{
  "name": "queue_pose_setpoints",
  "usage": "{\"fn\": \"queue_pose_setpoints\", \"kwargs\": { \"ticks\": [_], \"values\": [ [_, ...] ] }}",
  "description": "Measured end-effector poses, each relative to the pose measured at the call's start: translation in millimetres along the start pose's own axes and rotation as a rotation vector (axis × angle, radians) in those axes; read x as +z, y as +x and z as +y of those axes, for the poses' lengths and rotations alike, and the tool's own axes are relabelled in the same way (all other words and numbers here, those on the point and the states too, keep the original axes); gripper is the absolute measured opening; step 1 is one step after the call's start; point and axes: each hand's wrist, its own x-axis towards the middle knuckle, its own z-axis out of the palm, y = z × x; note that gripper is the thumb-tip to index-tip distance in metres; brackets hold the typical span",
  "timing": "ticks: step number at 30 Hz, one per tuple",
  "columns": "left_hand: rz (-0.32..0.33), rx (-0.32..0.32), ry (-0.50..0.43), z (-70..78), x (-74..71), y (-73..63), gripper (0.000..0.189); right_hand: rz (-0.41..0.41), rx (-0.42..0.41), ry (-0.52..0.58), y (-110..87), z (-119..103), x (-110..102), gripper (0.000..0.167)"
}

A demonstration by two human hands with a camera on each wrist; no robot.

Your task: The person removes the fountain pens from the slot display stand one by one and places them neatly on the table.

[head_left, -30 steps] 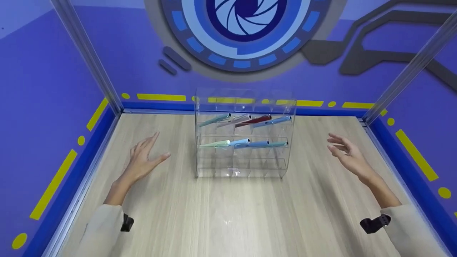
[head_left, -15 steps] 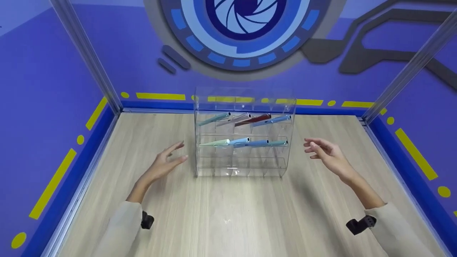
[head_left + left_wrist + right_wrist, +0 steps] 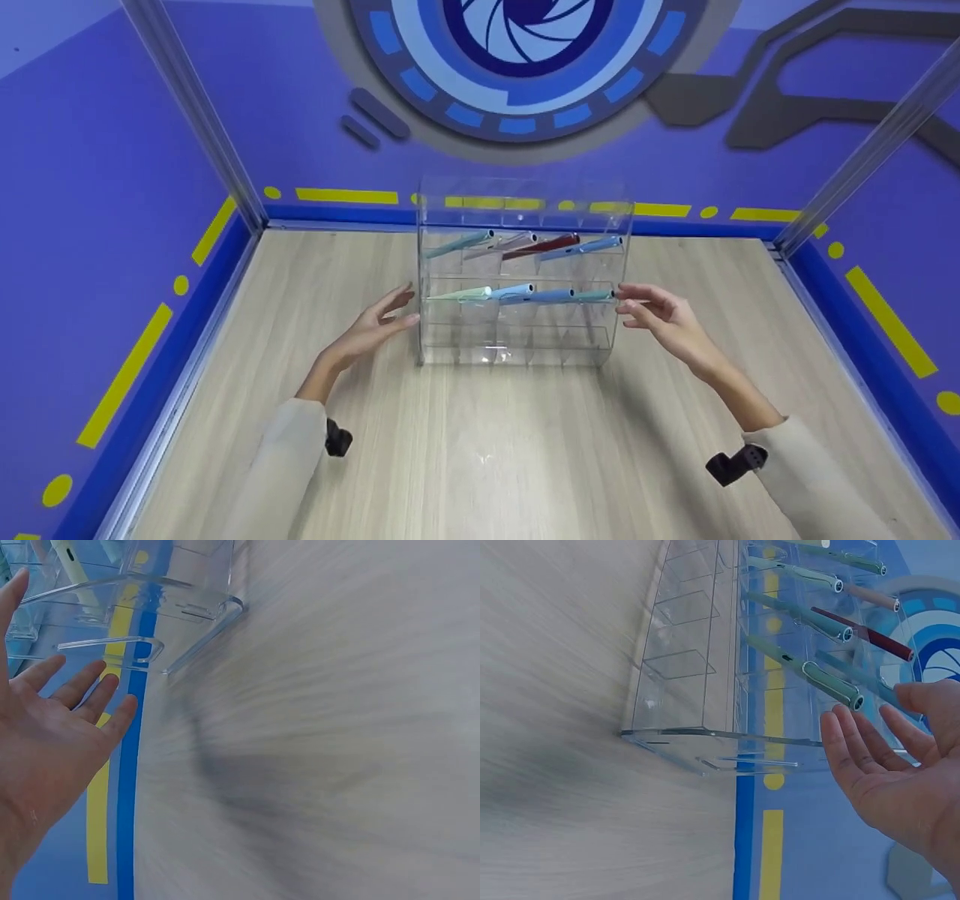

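Note:
A clear acrylic pen rack [image 3: 517,337] stands upright on the table, with several capped pens lying tilted in its two upper tiers. In the upper row are teal, pale pink, dark red [image 3: 541,247] and blue pens; the lower row has pale green [image 3: 459,295], light blue, blue and green ones. My left hand [image 3: 367,334] is at the rack's left side panel, fingers extended and holding nothing. At the opposite panel, my right hand [image 3: 664,319] has its fingertips right at the edge near the green pen [image 3: 810,675]. The right wrist view shows those fingers loosely bent around nothing.
The rack's bottom tier holds no pens. A wood-grain table [image 3: 480,450] lies under it. Behind stands a blue printed wall [image 3: 285,150], and metal posts [image 3: 199,112] rise at the back corners. A black wrist camera [image 3: 735,465] sits on each sleeve.
Both hands have moved inward from the table's sides to the rack's two side panels. The rack and pens keep their places; the head view has shifted slightly.

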Motion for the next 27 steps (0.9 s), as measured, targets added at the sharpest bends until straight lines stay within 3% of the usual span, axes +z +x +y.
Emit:
{"fn": "queue_pose_setpoints", "kwargs": {
  "ticks": [5,11,18,27],
  "values": [
    [0.035,-0.039,-0.138,-5.3,6.8,3.7,0.068,0.042,0.025,0.031,5.2,5,6,0.04],
    [0.051,-0.035,-0.276,-15.4,16.1,8.7,0.071,0.022,0.092,0.115,10.0,13,14,0.045],
    [0.078,-0.033,-0.355,-20.9,21.8,15.9,0.072,-0.006,0.126,0.227,17.1,21,26,0.052],
    [0.089,-0.082,-0.474,-21.8,25.6,22.8,0.07,-0.045,0.193,0.426,26.4,25,40,0.061]
  ]
}}
